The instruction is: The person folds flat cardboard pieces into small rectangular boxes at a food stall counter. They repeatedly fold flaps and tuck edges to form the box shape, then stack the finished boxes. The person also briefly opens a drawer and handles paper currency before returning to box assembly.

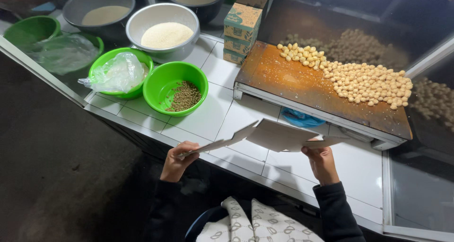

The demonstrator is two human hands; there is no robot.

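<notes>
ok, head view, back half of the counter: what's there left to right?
Dark green bowl → bowl with a plastic bag → green bowl of small lentils → stacked cardboard boxes → wooden tray → heap of pale round balls.

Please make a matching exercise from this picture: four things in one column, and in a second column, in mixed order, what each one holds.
Column one:
1. left hand
2. wooden tray
3. green bowl near the counter edge
4. metal bowl behind the green bowls

Column two:
A. a heap of small pale round balls
B. fine pale grain in a mound
C. one end of a flat piece of cardboard
D. small dark green seeds

Right pairs: 1-C, 2-A, 3-D, 4-B.
</notes>
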